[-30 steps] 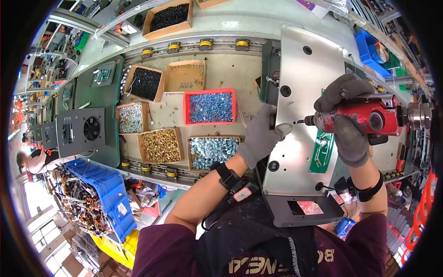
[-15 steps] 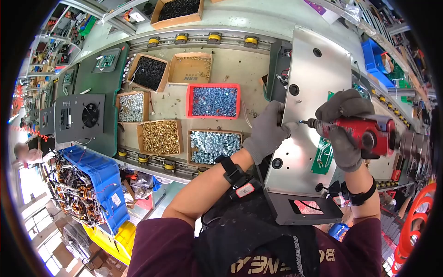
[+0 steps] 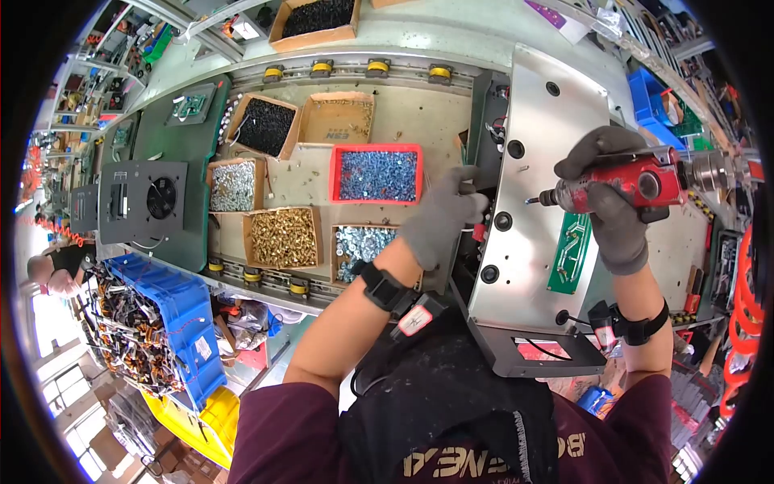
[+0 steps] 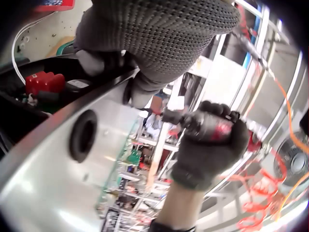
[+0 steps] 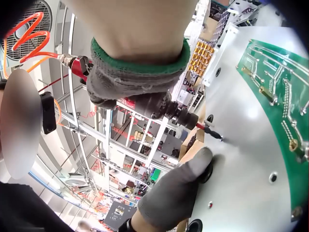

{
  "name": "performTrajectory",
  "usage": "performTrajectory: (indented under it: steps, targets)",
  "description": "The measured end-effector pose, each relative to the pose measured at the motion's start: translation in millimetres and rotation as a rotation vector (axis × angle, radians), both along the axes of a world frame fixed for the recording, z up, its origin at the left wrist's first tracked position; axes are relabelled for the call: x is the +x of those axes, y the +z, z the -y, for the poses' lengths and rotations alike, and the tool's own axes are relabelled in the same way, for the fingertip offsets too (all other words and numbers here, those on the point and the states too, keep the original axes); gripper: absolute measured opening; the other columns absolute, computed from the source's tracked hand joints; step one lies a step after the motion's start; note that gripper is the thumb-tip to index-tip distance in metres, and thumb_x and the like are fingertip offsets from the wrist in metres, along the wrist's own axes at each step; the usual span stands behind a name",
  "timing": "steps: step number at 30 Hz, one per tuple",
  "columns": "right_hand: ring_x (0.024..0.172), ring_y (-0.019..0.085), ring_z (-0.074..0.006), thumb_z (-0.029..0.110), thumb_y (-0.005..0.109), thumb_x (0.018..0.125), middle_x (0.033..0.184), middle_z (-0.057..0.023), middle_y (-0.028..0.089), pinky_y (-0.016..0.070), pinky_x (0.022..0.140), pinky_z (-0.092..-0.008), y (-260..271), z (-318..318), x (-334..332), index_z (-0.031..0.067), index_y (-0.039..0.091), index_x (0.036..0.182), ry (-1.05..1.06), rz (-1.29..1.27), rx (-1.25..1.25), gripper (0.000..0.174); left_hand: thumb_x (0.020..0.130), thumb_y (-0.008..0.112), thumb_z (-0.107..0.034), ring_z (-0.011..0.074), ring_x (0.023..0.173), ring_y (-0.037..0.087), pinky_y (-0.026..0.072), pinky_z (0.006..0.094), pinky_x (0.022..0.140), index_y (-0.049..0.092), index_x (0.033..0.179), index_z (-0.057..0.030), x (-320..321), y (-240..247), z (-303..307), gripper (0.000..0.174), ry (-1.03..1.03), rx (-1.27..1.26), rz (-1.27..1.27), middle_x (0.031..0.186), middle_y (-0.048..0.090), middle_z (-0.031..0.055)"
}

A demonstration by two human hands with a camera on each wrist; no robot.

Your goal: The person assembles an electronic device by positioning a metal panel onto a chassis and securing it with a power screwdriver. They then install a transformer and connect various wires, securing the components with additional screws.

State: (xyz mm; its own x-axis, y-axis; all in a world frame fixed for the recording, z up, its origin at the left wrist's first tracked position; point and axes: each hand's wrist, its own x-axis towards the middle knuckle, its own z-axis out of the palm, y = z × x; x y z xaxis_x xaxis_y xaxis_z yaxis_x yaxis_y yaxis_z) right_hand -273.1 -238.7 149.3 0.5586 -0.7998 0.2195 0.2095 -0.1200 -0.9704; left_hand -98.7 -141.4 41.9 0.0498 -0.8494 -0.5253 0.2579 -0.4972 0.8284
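My gloved right hand (image 3: 613, 206) grips a red pneumatic screwdriver (image 3: 641, 181), its fingers wrapped round the body. The driver bit (image 5: 208, 131) points at the face of a silver metal panel (image 3: 544, 129), with its tip close over the surface. My gloved left hand (image 3: 442, 218) is at the panel's left edge, fingers loosely bent and thumb (image 5: 202, 162) apart from them. In the left wrist view its fingertips overlap the panel edge and the dark housing (image 4: 24, 113). Black grommets (image 3: 503, 221) line the panel, and a green circuit board (image 3: 570, 254) is mounted on its right part.
Left of the housing are a red tray of bluish fasteners (image 3: 376, 148) and boxes of brass pieces (image 3: 282, 238), silver pieces (image 3: 234, 185) and black pieces (image 3: 266, 125). A fan unit (image 3: 143, 202) stands further left. An orange coiled hose (image 3: 740, 323) hangs at the right.
My left hand has drawn back leftward off the panel's face, uncovering a grommet and a red connector inside the housing. The screwdriver in my right hand has shifted slightly up.
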Motion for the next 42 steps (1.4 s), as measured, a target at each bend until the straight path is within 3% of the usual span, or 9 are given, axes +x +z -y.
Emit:
performTrajectory:
  steps: [3,5,10,15,25,31,37,39,42]
  targets:
    - [0.075,0.057,-0.0193,0.008,0.070,0.076,0.091,-0.0110,0.055,0.0523,0.069,-0.0380,2,-2,3,0.0048,0.048,0.110,0.030,0.118,-0.149,0.041,0.094,0.049,-0.006,0.0165,0.083,0.059,0.0509,0.0253,0.068,0.043,0.124,0.0090,10,14,-4,0.033,0.240,-0.106,-0.526,0.103,0.059,0.0143]
    - [0.077,0.053,-0.0195,0.017,0.073,0.077,0.092,-0.0084,0.050,0.0513,0.071,-0.0415,18,1,1,0.0091,0.046,0.113,0.188,0.237,-0.216,0.046,0.095,0.050,-0.012,0.0157,0.079,0.059,0.0502,0.0245,0.064,0.046,0.120,0.0079,1,32,-2,0.032,0.226,-0.084,-0.567,0.100,0.059,0.0135]
    - [0.071,0.042,-0.0164,0.028,0.070,0.075,0.084,-0.0021,0.039,0.0388,0.065,-0.0338,44,-14,6,0.0166,0.048,0.111,0.024,0.170,-0.219,0.043,0.094,0.054,-0.038,0.0120,0.061,0.055,0.0438,0.0213,0.048,0.055,0.101,0.0024,-17,53,7,0.041,0.117,0.039,-0.610,0.080,0.060,0.0088]
    - [0.070,0.042,-0.0157,0.028,0.069,0.076,0.083,-0.0017,0.039,0.0395,0.065,-0.0336,41,-19,3,0.0170,0.049,0.114,0.021,0.199,-0.175,0.044,0.086,0.052,-0.060,0.0092,0.042,0.043,0.0346,0.0191,0.040,0.054,0.076,-0.0055,-24,49,7,0.055,-0.019,-0.005,-0.496,0.054,0.049,0.0024]
    - [0.070,0.041,-0.0137,0.029,0.068,0.080,0.083,-0.0003,0.038,0.0390,0.062,-0.0311,48,-12,4,0.0163,0.049,0.116,0.247,0.269,-0.274,0.042,0.088,0.051,-0.059,0.0061,0.043,0.036,0.0279,0.0200,0.041,0.050,0.072,-0.0082,-29,45,3,0.053,-0.045,-0.147,-0.639,0.052,0.042,-0.0001]
    - [0.070,0.040,-0.0143,0.029,0.069,0.079,0.083,-0.0003,0.038,0.0365,0.061,-0.0313,46,-22,2,0.0169,0.048,0.113,0.072,0.237,-0.142,0.042,0.090,0.049,-0.055,0.0060,0.043,0.034,0.0286,0.0191,0.042,0.049,0.076,-0.0083,-31,55,1,0.049,-0.004,-0.125,-0.610,0.052,0.040,-0.0011]
    - [0.068,0.041,-0.0145,0.026,0.069,0.082,0.082,-0.0012,0.038,0.0382,0.059,-0.0308,41,-16,0,0.0158,0.047,0.113,0.188,0.245,-0.247,0.039,0.092,0.052,-0.050,0.0048,0.041,0.034,0.0279,0.0185,0.040,0.052,0.078,-0.0071,-28,52,-6,0.045,-0.017,-0.094,-0.627,0.057,0.045,-0.0019]
    - [0.066,0.042,-0.0144,0.025,0.069,0.083,0.082,-0.0022,0.040,0.0415,0.057,-0.0307,42,-17,-3,0.0143,0.046,0.111,0.244,0.202,-0.301,0.037,0.093,0.053,-0.047,0.0040,0.041,0.038,0.0287,0.0181,0.037,0.056,0.083,-0.0044,-25,52,-9,0.044,-0.140,0.024,-0.444,0.059,0.048,-0.0018]
    - [0.068,0.048,-0.0162,0.021,0.070,0.082,0.082,-0.0057,0.045,0.0474,0.059,-0.0324,35,-22,-8,0.0114,0.043,0.106,0.394,0.201,-0.229,0.037,0.094,0.053,-0.045,0.0042,0.041,0.042,0.0309,0.0178,0.035,0.059,0.089,-0.0014,-18,50,-15,0.044,-0.037,0.120,-0.113,0.059,0.050,-0.0014]
